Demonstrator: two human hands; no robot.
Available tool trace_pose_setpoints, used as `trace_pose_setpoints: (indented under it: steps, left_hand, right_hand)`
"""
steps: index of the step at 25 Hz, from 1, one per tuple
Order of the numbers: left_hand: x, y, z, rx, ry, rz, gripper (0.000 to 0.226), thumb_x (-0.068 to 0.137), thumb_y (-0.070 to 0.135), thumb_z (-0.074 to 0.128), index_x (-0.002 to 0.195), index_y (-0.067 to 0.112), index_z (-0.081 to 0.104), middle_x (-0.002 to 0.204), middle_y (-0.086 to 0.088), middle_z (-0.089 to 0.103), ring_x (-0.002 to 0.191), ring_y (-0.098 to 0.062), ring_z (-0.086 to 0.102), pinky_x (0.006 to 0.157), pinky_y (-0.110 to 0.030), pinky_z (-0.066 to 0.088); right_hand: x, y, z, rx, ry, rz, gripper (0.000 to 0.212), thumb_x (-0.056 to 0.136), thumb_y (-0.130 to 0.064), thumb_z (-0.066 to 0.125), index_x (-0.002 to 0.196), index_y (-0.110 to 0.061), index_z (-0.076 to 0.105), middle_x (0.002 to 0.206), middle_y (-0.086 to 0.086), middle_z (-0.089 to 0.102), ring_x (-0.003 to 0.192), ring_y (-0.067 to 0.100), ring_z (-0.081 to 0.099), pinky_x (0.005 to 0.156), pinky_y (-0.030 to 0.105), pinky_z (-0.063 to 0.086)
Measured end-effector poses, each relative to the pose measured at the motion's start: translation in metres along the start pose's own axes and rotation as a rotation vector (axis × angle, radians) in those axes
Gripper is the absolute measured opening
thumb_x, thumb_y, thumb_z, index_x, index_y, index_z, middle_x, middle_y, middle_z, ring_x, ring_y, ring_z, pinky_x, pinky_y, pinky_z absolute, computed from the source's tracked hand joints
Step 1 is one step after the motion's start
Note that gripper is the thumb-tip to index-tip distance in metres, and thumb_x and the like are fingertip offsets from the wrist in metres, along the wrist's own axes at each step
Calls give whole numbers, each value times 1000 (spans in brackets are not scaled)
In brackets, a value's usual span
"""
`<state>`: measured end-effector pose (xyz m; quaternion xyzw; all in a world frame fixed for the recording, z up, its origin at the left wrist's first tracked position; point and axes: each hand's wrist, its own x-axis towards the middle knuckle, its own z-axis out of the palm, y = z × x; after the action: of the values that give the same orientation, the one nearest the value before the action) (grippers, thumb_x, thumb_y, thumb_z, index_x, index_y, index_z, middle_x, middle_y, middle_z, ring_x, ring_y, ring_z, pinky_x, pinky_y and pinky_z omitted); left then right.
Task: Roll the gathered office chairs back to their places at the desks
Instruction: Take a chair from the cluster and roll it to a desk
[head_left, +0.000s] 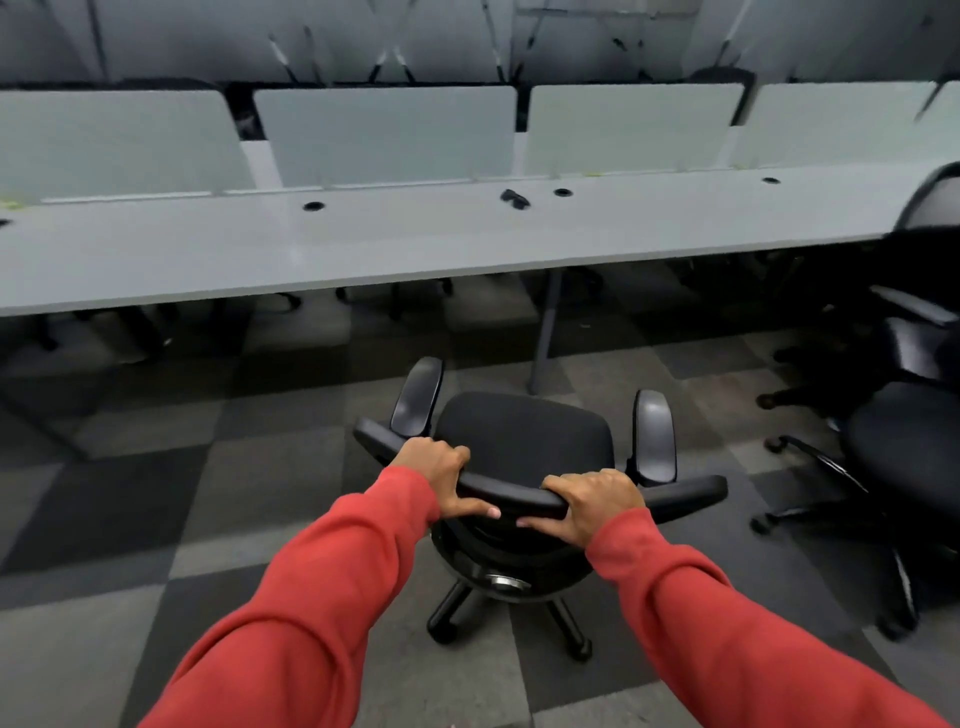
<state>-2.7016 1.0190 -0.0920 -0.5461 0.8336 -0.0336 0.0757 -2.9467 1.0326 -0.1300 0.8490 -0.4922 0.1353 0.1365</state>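
The chair (524, 441) is black – a soft seat (550, 426), two shiny armrests (655, 436), and short legs (452, 608) with wheels. It stands on the checked carpet (156, 493), near the front edge of the long grey desk (415, 239) but not under it. Its seat points at the desk. The curved top bar (519, 491) of its back runs left to right. The left hand (434, 478) wraps round the bar, fingers (441, 451) over the top and thumb (472, 508) under. The right hand (592, 501) grips it the same way, just beside – both curl tight. More black chairs (898, 457) stand by the desk's right end.
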Motion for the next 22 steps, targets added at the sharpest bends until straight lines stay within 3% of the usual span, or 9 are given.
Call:
trace_pose_setpoints:
  steps: [3,18,20,22]
  left_hand:
    - [-24,-16,4,-4,-26,-150,88,63,94,41,98,15,57,92,-6,69,88,-29,65,71,-35,42]
    - [-119,-65,21,-113,-114,-738,92,59,95,42,105,18,58,101,-5,69,99,-27,64,82,-35,44]
    - [-128,-76,29,-98,-24,-797,98,52,100,31,100,20,60,93,-2,70,92,-25,66,79,-34,45]
    - [-131,-95,39,-53,134,-844,98,49,104,21,76,18,60,68,0,68,66,-24,67,63,-31,50]
  right_hand:
    - [26,-13,9,53,26,-136,59,70,-86,40,66,-30,59,51,-13,55,42,13,56,49,25,40]
    - [142,-105,40,208,42,-631,60,70,-87,42,66,-31,63,57,-11,58,48,14,61,47,26,39]
    - [158,-120,44,229,57,-680,60,68,-88,42,65,-31,63,56,-11,58,48,13,60,47,26,38]
    - [183,-136,50,256,81,-716,60,67,-88,43,64,-31,63,55,-10,59,48,13,61,47,26,39]
